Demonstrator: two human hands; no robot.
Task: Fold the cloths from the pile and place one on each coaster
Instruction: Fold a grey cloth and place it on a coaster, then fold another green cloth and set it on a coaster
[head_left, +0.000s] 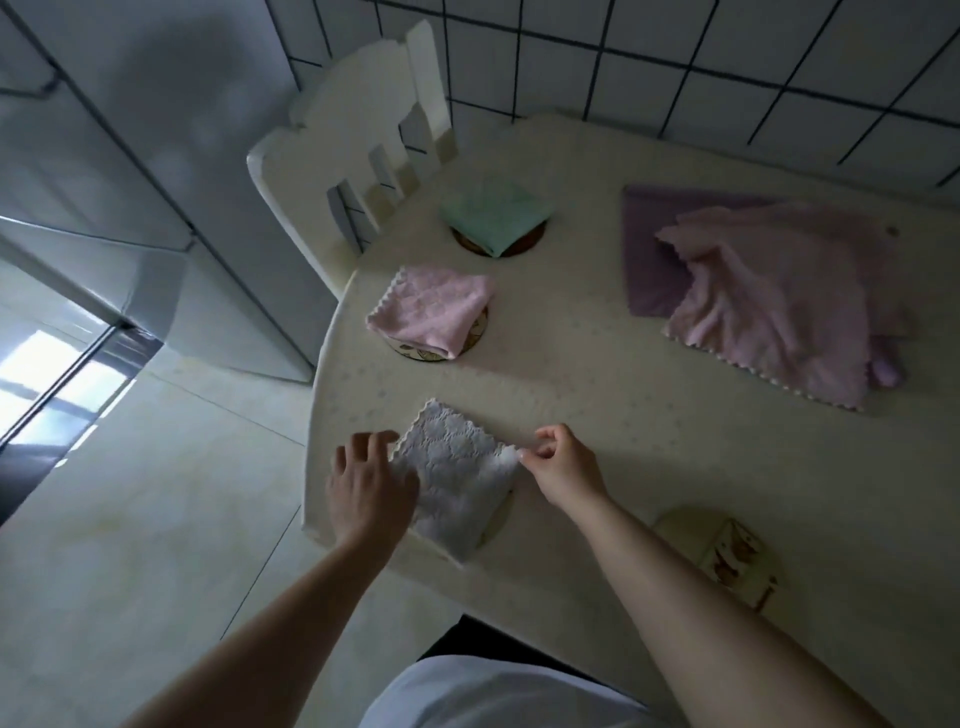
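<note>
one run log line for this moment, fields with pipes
white cloth folded on near coaster | left hand touches its left edge | right hand pinches right corner | green cloth, pink cloth placed | pile remains

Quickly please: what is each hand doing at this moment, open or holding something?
Left hand: open, fingers resting on the white cloth.
Right hand: pinching the white cloth's right corner.

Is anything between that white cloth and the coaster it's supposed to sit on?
Nothing visible. The white cloth already lies on its coaster, held by the left hand and right hand.
</note>
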